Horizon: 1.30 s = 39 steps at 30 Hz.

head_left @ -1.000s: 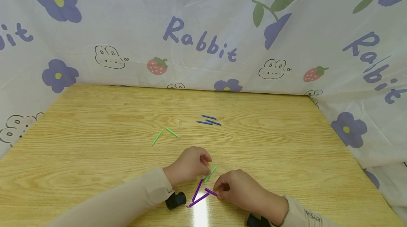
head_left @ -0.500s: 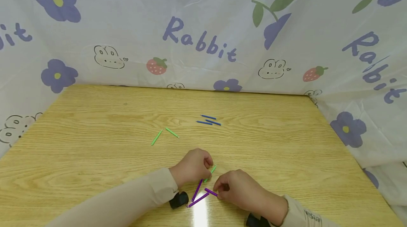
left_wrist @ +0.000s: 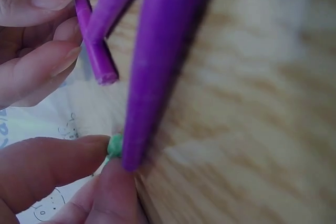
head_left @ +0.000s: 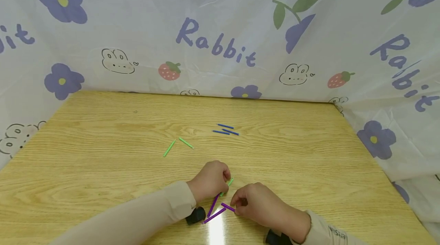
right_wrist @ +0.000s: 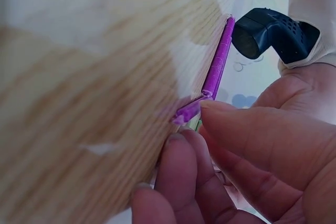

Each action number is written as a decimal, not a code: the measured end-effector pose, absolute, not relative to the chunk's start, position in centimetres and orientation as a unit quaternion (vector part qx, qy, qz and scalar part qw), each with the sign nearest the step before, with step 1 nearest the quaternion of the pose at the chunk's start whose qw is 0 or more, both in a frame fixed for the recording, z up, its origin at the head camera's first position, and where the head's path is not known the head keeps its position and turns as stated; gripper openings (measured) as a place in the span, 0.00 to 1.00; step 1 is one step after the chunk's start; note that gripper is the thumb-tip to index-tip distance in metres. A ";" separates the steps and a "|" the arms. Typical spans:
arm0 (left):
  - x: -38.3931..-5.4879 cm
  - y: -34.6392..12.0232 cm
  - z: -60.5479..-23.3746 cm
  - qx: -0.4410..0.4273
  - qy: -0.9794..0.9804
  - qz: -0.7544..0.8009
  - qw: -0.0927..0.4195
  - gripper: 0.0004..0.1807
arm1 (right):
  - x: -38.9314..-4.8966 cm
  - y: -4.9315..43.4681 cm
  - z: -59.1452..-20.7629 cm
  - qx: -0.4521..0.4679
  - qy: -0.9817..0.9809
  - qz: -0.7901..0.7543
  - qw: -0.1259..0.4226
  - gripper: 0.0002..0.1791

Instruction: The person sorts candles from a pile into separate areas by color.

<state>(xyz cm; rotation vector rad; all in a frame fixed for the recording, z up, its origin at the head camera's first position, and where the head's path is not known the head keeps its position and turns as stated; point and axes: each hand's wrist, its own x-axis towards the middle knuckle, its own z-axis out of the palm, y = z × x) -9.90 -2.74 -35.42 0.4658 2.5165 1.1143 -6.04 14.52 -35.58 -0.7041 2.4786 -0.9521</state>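
My left hand point(head_left: 211, 179) pinches the near part of a thin green candle point(head_left: 230, 182); in the left wrist view the candle's green end point(left_wrist: 115, 145) shows between thumb and finger. Just right of it, my right hand point(head_left: 258, 203) holds the right end of a short purple candle point(head_left: 227, 207) between thumb and fingers. That candle's tip point(right_wrist: 188, 112) pokes out in the right wrist view. A second purple candle point(head_left: 212, 206) slants up toward the green one's near end. The third purple candle point(head_left: 214, 215) lies below, its ends close to the other two.
Farther back on the wooden table point(head_left: 295, 142) lie two green candles, a left one point(head_left: 169, 148) and a right one point(head_left: 186, 143). Behind them is a group of blue candles point(head_left: 221, 132). A printed cloth point(head_left: 220, 16) hangs along the back. Black wrist cameras point(head_left: 196, 215) sit low beside the candles.
My left hand has moved a little right, and its fingertips now cover the near part of the green candle, which has shifted slightly. My right hand and the purple candles look unmoved.
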 end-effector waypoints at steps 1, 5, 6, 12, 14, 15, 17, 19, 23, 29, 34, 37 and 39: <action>-9.9 -2.7 -35.4 0.164 0.890 0.388 0.174 0.11 | -6.1 14.5 -35.6 -0.252 0.885 -0.338 0.196 0.04; -10.0 -2.4 -35.3 0.166 0.902 0.362 0.170 0.10 | -6.1 14.5 -35.6 -0.252 0.888 -0.334 0.193 0.04; -10.0 -2.3 -35.3 0.167 0.904 0.355 0.168 0.09 | -6.1 14.4 -35.6 -0.251 0.888 -0.334 0.193 0.04; -10.0 -2.0 -35.4 0.166 0.909 0.342 0.168 0.08 | -6.1 14.4 -35.5 -0.252 0.886 -0.338 0.194 0.05; -10.0 -2.0 -35.3 0.167 0.909 0.344 0.169 0.08 | -6.1 14.4 -35.5 -0.252 0.885 -0.339 0.195 0.05; -10.0 -2.0 -35.3 0.167 0.908 0.345 0.169 0.08 | -6.1 14.4 -35.5 -0.252 0.885 -0.340 0.196 0.05; -10.0 -1.9 -35.3 0.166 0.908 0.346 0.170 0.08 | -6.0 14.4 -35.5 -0.253 0.884 -0.340 0.197 0.05; -10.0 -1.9 -35.2 0.166 0.907 0.347 0.171 0.08 | -6.0 14.4 -35.5 -0.254 0.883 -0.342 0.198 0.05; -10.0 -1.9 -35.3 0.167 0.904 0.352 0.173 0.08 | -6.0 14.4 -35.4 -0.254 0.882 -0.344 0.198 0.04; -10.1 -1.8 -35.4 0.163 0.902 0.358 0.179 0.09 | -6.0 14.4 -35.4 -0.255 0.882 -0.343 0.199 0.04; -10.2 -1.8 -35.3 0.165 0.903 0.357 0.174 0.09 | -6.0 14.5 -35.4 -0.257 0.883 -0.342 0.195 0.04; -10.2 -1.8 -35.2 0.168 0.903 0.357 0.172 0.09 | -6.1 14.5 -35.5 -0.262 0.883 -0.339 0.190 0.05; -10.2 -1.8 -35.1 0.168 0.903 0.356 0.171 0.09 | -6.1 14.5 -35.5 -0.266 0.884 -0.336 0.185 0.05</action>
